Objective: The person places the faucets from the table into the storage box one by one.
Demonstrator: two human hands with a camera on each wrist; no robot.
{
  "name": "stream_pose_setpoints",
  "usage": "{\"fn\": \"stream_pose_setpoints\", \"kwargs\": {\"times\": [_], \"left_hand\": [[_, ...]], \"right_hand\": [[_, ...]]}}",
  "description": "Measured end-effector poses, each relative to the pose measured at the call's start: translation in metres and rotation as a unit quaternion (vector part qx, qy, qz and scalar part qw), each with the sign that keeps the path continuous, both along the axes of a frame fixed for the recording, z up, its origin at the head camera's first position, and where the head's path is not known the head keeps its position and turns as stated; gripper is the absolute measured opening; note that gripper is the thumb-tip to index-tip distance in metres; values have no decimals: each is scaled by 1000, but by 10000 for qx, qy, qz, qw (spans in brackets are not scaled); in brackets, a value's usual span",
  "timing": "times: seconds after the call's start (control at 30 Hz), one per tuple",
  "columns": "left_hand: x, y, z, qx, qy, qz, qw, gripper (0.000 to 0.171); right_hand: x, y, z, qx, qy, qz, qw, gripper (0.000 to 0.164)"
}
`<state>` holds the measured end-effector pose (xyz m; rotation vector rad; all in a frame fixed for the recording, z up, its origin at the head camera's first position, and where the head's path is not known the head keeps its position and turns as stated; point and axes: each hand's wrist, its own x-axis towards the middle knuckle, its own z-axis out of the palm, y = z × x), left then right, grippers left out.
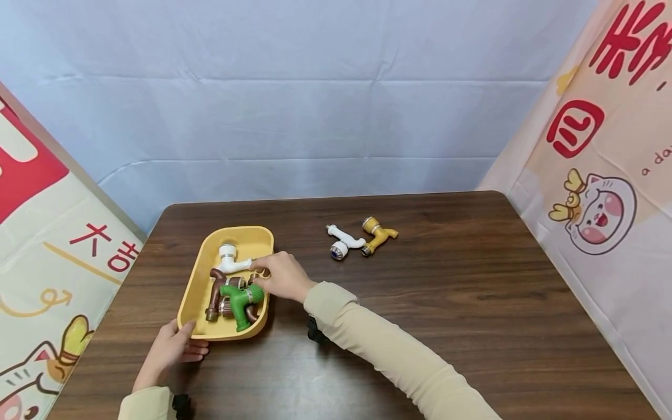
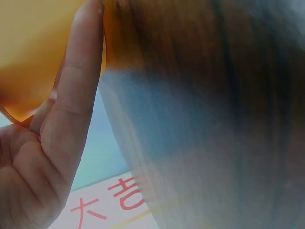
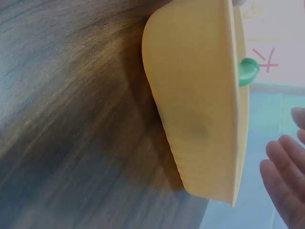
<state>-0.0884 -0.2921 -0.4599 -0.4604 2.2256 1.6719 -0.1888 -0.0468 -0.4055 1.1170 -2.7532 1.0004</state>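
Observation:
In the head view a yellow plastic tray (image 1: 244, 234) stands on the left of the table, with several water taps in it. My left hand (image 1: 169, 350) grips its near left corner, thumb over the rim and fingers outside. A white tap (image 1: 231, 265) lies toward the tray's far end, brown taps (image 1: 216, 291) in the middle, and a green tap (image 1: 240, 296) on top near the front. My right hand (image 1: 283, 275) reaches over the right rim, fingertips close to the white tap's end. The right wrist view shows its fingers (image 3: 286, 176) spread above rim height, with nothing visible between them.
Beyond the tray to the right, a second white tap (image 1: 345, 240) and a yellow tap (image 1: 377, 234) lie side by side on the dark wood table (image 1: 446, 280). A pale cloth (image 1: 325, 116) hangs behind the table, and printed cloths (image 1: 593, 192) hang at both sides.

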Motion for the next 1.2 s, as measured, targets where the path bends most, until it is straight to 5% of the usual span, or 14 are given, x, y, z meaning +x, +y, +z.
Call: {"fn": "stream_pose_setpoints", "kwargs": {"times": [0.43,0.87,1.2], "left_hand": [[-1,0,-2,73,-34,-3,10000,39],[-1,0,-2,79,-150,36,9999,40],[-2,-2,-2,56,-63,-59,9999,39]], "right_hand": [[-2,27,6,-375,269,-112,9989,31],[-12,55,-4,-479,-9,-847,9953,34],[-22,72,-8,2,271,-1442,9892,38]]}}
